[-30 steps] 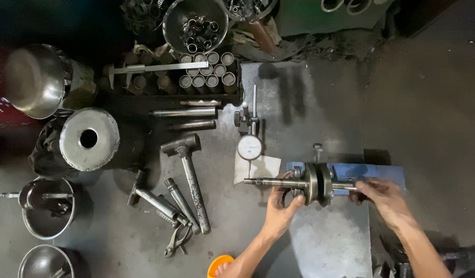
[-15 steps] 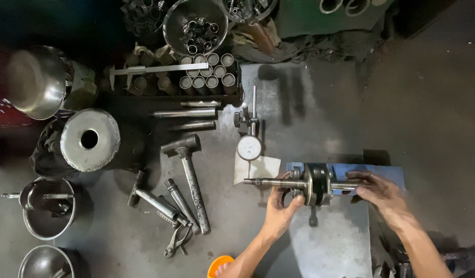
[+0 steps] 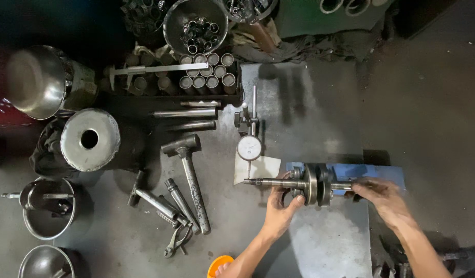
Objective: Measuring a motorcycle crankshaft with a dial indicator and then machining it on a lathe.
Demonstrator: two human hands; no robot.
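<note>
Here the left hand [image 3: 281, 206] and right hand [image 3: 382, 194] have their fingers wrapped round the crankshaft [image 3: 312, 184], which lies level on the blue stand [image 3: 381, 171] under the dial gauge [image 3: 249, 148], so it wants slow, steady turning.

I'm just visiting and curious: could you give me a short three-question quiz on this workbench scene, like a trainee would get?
1. True or false: both hands touch the crankshaft.
2. Which lies left of the dial gauge: A) hammer, B) blue stand, C) orange cup?
3. What does the gauge's tip point down at?

Key:
1. True: left hand at the webs, right hand on the shaft end.
2. A.
3. The crankshaft's left shaft.
</note>
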